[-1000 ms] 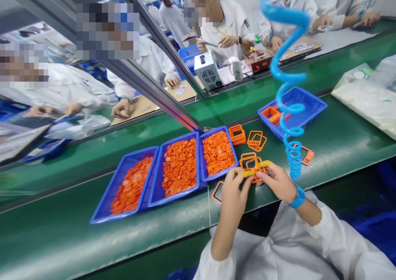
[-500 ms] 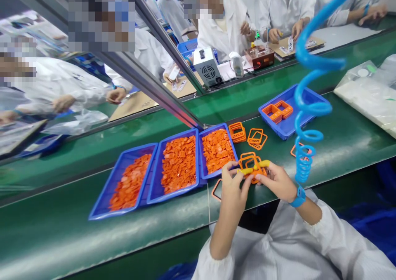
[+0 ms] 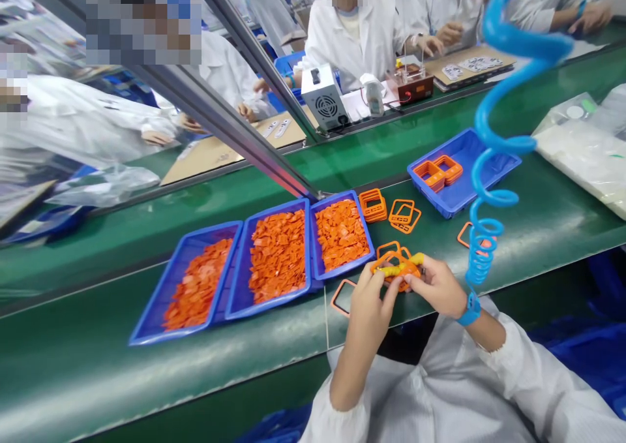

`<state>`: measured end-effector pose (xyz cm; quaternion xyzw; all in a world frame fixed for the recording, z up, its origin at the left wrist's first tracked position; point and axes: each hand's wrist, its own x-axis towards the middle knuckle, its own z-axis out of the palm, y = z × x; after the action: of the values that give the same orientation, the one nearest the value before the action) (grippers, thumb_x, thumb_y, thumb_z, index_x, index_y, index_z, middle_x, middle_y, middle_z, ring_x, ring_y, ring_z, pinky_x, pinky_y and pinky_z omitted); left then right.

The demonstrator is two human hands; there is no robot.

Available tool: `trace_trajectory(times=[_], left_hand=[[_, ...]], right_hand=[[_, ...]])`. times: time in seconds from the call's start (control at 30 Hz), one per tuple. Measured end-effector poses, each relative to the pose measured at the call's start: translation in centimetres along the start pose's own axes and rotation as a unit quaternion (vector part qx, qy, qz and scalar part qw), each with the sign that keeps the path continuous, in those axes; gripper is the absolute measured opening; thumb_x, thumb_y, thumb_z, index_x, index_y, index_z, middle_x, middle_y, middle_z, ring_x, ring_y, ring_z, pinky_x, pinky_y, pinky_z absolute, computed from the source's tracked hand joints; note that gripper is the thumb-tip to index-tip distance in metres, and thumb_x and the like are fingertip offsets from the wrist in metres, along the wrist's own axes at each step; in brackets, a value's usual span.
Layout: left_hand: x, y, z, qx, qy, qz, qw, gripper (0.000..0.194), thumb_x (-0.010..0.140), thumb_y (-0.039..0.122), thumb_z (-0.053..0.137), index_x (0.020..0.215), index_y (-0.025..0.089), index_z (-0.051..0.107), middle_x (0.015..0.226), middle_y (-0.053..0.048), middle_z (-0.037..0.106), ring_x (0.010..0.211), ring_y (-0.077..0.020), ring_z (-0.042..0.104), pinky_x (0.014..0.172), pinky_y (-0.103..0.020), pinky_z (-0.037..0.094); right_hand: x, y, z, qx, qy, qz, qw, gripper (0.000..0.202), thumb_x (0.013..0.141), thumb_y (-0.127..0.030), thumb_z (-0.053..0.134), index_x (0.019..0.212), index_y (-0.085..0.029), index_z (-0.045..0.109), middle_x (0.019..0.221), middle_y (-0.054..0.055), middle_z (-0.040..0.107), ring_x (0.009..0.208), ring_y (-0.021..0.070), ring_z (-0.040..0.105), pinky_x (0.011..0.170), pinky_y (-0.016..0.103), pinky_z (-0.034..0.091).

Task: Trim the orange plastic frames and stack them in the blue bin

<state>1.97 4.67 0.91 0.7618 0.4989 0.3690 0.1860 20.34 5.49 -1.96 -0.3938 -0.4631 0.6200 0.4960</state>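
Near the bench's front edge, my left hand (image 3: 370, 299) and my right hand (image 3: 440, 285) meet at an orange frame (image 3: 391, 260), both with fingers closed on it. Yellow covers show on some fingertips. More orange frames lie just behind and beneath the held one. To the left, three blue trays (image 3: 309, 247) hold small orange pieces (image 3: 278, 254). A stack of orange frames (image 3: 372, 205) and a couple of loose frames (image 3: 404, 214) lie behind my hands. One frame (image 3: 343, 297) rests left of my left hand, partly covered by it.
A blue tray (image 3: 454, 201) with orange frames stands at the back right. A blue coiled hose (image 3: 493, 195) hangs right of my hands. Plastic bags (image 3: 581, 156) lie at the far right. A metal post (image 3: 235, 123) rises behind the trays; people in white coats sit beyond.
The held orange frame has tilted flatter between my hands. The whole view has shifted slightly. Across the bench, co-workers' hands have moved.
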Motion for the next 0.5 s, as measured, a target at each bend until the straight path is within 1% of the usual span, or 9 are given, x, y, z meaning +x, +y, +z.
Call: trace_trajectory(times=[0.13, 0.23, 0.3, 0.33, 0.37, 0.4, 0.43, 0.47, 0.5], left_hand=[[0.2, 0.2, 0.5, 0.008, 0.016, -0.003, 1.0, 0.013, 0.112, 0.024, 0.061, 0.106, 0.021, 0.072, 0.121, -0.012, 0.073, 0.11, -0.0248, 0.076, 0.091, -0.037, 0.065], [-0.1, 0.5, 0.4, 0.004, 0.022, 0.0, 1.0, 0.011, 0.111, 0.023, 0.064, 0.104, 0.021, 0.073, 0.131, -0.014, 0.069, 0.119, -0.0265, 0.073, 0.1, -0.04, 0.063], [-0.9, 0.7, 0.0, -0.01, 0.052, -0.002, 0.999, 0.009, 0.11, 0.024, 0.067, 0.109, 0.022, 0.076, 0.138, -0.013, 0.067, 0.127, -0.0277, 0.07, 0.107, -0.043, 0.06], [-1.4, 0.9, -0.2, -0.025, 0.078, -0.017, 0.996, 0.01, 0.109, 0.026, 0.068, 0.112, 0.023, 0.077, 0.14, -0.013, 0.066, 0.129, -0.0281, 0.069, 0.108, -0.042, 0.059], [-1.9, 0.9, -0.4, -0.051, 0.106, -0.046, 0.992, 0.012, 0.11, 0.028, 0.068, 0.118, 0.024, 0.077, 0.14, -0.012, 0.066, 0.13, -0.028, 0.068, 0.108, -0.042, 0.059], [-2.5, 1.0, -0.5, -0.09, 0.129, -0.09, 0.983, 0.017, 0.111, 0.031, 0.067, 0.124, 0.026, 0.075, 0.14, -0.012, 0.066, 0.13, -0.0274, 0.068, 0.106, -0.04, 0.059], [-3.0, 1.0, -0.5, -0.143, 0.145, -0.142, 0.969, 0.022, 0.112, 0.034, 0.066, 0.131, 0.027, 0.073, 0.14, -0.012, 0.067, 0.127, -0.0265, 0.069, 0.103, -0.039, 0.06], [-3.4, 1.0, -0.5, -0.204, 0.148, -0.197, 0.947, 0.028, 0.112, 0.039, 0.065, 0.138, 0.029, 0.069, 0.142, -0.011, 0.067, 0.122, -0.0252, 0.071, 0.099, -0.037, 0.061], [-3.7, 0.9, -0.4, -0.27, 0.139, -0.246, 0.92, 0.036, 0.112, 0.045, 0.064, 0.145, 0.03, 0.065, 0.143, -0.011, 0.067, 0.116, -0.0238, 0.072, 0.093, -0.035, 0.062]], right_hand=[[0.0, 0.1, 0.0, -0.003, 0.014, 0.007, 1.0, 0.034, 0.093, -0.051, 0.09, 0.099, -0.021, 0.075, 0.088, 0.0, 0.074, 0.079, 0.0186, 0.071, 0.074, 0.03, 0.062], [0.0, 0.3, 0.0, 0.022, 0.016, 0.014, 1.0, 0.036, 0.091, -0.053, 0.091, 0.102, -0.022, 0.075, 0.09, 0.001, 0.076, 0.078, 0.0198, 0.073, 0.073, 0.032, 0.064], [0.0, 0.3, -0.2, 0.034, 0.022, 0.013, 0.999, 0.036, 0.092, -0.053, 0.09, 0.104, -0.022, 0.075, 0.092, 0.002, 0.078, 0.077, 0.0199, 0.073, 0.072, 0.032, 0.064], [-0.1, 0.4, -0.3, 0.037, 0.026, 0.013, 0.999, 0.036, 0.093, -0.053, 0.089, 0.105, -0.022, 0.074, 0.093, 0.002, 0.078, 0.076, 0.0196, 0.073, 0.071, 0.032, 0.064], [-0.1, 0.4, -0.4, 0.041, 0.027, 0.014, 0.999, 0.035, 0.094, -0.053, 0.088, 0.105, -0.023, 0.074, 0.093, 0.003, 0.078, 0.075, 0.0191, 0.073, 0.07, 0.031, 0.064], [-0.2, 0.4, -0.6, 0.044, 0.024, 0.015, 0.999, 0.035, 0.095, -0.053, 0.088, 0.104, -0.023, 0.074, 0.091, 0.002, 0.077, 0.073, 0.0187, 0.073, 0.069, 0.031, 0.063], [-0.3, 0.4, -0.8, 0.049, 0.016, 0.017, 0.999, 0.035, 0.095, -0.054, 0.087, 0.103, -0.023, 0.073, 0.088, 0.002, 0.076, 0.071, 0.0185, 0.072, 0.068, 0.031, 0.063], [-0.4, 0.4, -1.0, 0.056, 0.003, 0.017, 0.998, 0.036, 0.094, -0.055, 0.088, 0.103, -0.024, 0.072, 0.087, 0.001, 0.076, 0.071, 0.0188, 0.072, 0.067, 0.031, 0.063], [-0.5, 0.3, -1.1, 0.062, -0.014, 0.019, 0.998, 0.037, 0.093, -0.055, 0.088, 0.103, -0.024, 0.071, 0.088, 0.001, 0.075, 0.071, 0.0193, 0.072, 0.067, 0.032, 0.064]])
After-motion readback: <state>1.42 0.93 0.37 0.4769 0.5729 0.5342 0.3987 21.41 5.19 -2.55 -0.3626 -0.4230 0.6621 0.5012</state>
